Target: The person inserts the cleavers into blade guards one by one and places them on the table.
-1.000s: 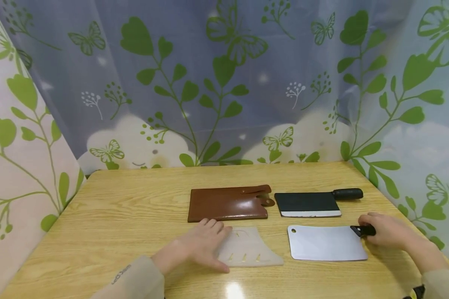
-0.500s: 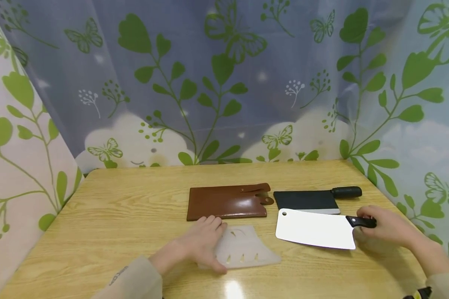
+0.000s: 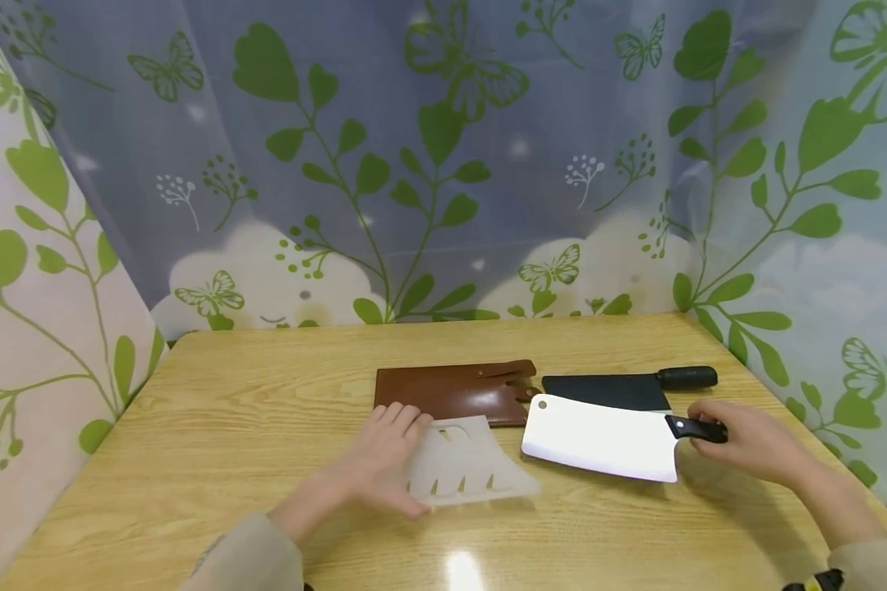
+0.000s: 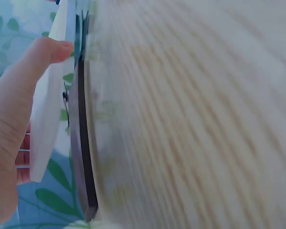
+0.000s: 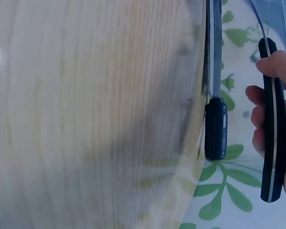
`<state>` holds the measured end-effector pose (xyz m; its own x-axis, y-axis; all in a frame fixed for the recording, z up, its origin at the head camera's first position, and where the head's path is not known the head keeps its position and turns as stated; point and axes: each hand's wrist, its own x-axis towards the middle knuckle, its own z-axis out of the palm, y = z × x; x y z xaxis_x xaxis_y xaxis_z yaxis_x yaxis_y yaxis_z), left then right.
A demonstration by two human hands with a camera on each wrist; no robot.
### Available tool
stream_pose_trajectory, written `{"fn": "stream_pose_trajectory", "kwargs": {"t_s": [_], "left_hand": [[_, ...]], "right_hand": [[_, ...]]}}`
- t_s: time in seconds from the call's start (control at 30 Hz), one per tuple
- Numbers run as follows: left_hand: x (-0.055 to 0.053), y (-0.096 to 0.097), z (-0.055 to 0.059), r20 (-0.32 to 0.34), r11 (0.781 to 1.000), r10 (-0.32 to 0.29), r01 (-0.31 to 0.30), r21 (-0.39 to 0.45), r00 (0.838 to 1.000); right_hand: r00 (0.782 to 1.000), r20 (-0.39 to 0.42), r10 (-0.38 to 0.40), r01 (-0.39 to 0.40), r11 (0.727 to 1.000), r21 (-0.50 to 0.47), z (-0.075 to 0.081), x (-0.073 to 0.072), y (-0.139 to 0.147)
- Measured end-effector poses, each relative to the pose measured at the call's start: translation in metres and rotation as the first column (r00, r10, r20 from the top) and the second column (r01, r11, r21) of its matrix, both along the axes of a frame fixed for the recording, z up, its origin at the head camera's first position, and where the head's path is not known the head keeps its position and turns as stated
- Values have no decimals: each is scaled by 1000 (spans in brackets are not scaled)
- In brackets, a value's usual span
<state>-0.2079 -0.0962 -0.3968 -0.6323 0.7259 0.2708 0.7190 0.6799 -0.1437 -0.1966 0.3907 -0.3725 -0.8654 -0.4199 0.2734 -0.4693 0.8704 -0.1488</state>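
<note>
In the head view my left hand (image 3: 377, 464) grips the left end of a translucent white knife sheath (image 3: 467, 468) with slots cut in it. Seen from the left wrist, the thumb lies on one face of the sheath (image 4: 47, 114) and fingertips show past its far edge, raised off the table. My right hand (image 3: 746, 439) holds a silver cleaver (image 3: 602, 437) by its black handle (image 5: 273, 124), fingers curled round it. The cleaver is lifted, its blade pointing left with the front end close to the sheath's right side. The left palm is partly hidden.
Behind the sheath lies a brown leather sheath (image 3: 447, 390) with strap ends at its right. A black-bladed cleaver (image 3: 599, 388) lies at the back right, partly covered by the silver blade in the head view. Patterned curtains (image 3: 443, 205) border the wooden table (image 3: 259, 410).
My right hand has picked the silver cleaver up off the table and brought it left. My left hand has lifted the white sheath and moved it slightly back and left.
</note>
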Motion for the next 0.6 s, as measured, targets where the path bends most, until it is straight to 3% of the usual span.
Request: {"fn": "stream_pose_trajectory", "kwargs": {"t_s": [0.17,0.4,0.6], "left_hand": [[-2,-11,4,20,999,-3,2,36,1000],[-4,-24,8,47,997,42,-45,60,998],[-6,-29,6,-7,998,45,-45,51,999]], "right_hand": [[998,22,-52,53,998,-30,7,4,-17],[1000,-1,-7,7,998,-67,13,7,-40],[998,-61,-11,5,996,-89,14,9,-60]]}}
